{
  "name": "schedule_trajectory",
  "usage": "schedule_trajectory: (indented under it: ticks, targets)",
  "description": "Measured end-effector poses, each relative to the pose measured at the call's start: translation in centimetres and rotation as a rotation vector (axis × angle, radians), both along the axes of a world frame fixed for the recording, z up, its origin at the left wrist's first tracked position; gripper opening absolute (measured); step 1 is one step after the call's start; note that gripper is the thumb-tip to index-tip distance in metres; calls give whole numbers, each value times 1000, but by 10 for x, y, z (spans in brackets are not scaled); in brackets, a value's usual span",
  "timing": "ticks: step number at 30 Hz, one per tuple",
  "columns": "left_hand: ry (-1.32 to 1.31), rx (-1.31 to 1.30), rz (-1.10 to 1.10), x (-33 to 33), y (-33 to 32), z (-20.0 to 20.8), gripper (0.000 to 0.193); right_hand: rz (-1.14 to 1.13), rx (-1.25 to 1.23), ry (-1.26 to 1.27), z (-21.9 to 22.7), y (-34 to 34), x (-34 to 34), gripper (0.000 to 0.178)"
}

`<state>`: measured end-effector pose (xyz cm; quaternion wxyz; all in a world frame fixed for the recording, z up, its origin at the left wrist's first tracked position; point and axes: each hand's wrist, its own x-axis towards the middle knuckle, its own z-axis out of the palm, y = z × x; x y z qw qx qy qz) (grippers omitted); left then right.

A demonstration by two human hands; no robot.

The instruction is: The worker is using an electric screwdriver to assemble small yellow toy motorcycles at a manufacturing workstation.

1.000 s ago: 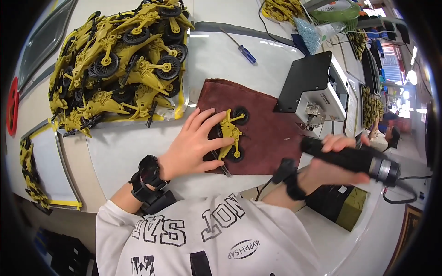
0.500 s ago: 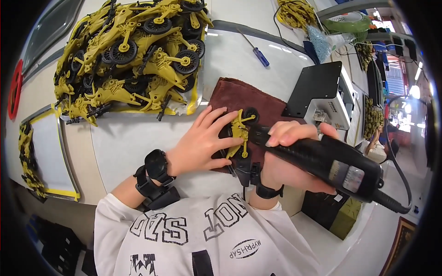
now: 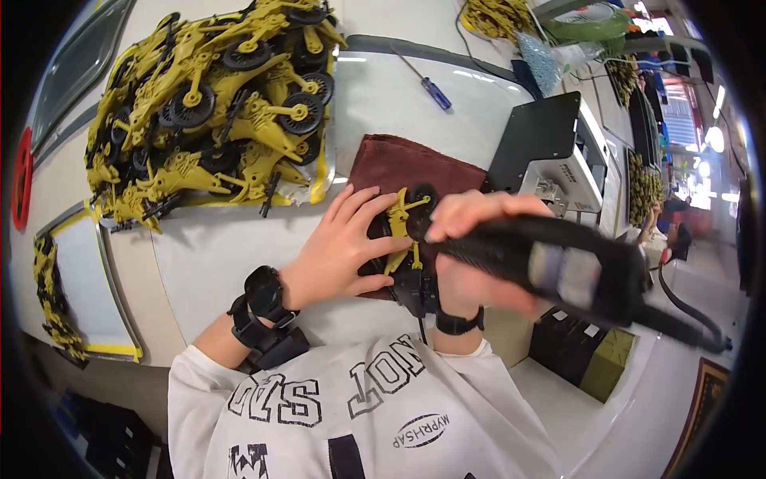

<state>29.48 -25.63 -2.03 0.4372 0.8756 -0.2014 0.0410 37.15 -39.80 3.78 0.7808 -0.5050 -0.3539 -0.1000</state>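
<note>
Yellow toy motorcycle (image 3: pixel 398 221): one, black wheels; lies on its side on a dark red cloth (image 3: pixel 415 158), beneath fingers of the left hand (image 3: pixel 339 249).
Left grip: apart, fingers spread, fingertips resting on the motorcycle.
Right grip: right hand (image 3: pixel 467 285) clamped around a black corded tool (image 3: pixel 550 262), both blurred.
Tool's front end: beside the motorcycle, partly hidden by fingers; contact cannot be told.
Tabletop (image 3: pixel 231 251): white, bearing the cloth.
Motorcycle heap (image 3: pixel 211 112): many, yellow and black, piled beyond the left hand.
Screwdriver (image 3: pixel 436 94): blue handle, beyond the cloth.
Boxed machine (image 3: pixel 536 142): black and white, right of the cloth.
</note>
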Motion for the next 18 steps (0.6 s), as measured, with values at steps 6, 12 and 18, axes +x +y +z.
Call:
schedule_trajectory:
  ticks: [6, 12, 18]
  targets:
    - [-37, 22, 0, 0, -4, 1, 47, -750, -79, -43, 92, -68, 4, 91]
    - [-31, 17, -10, 1, -4, 2, 46, -1064, -61, 36, 95, -123, 54, 84]
    - [-22, 20, 2, 0, -1, -3, 47, -882, -270, 242, 72, -118, 41, 91]
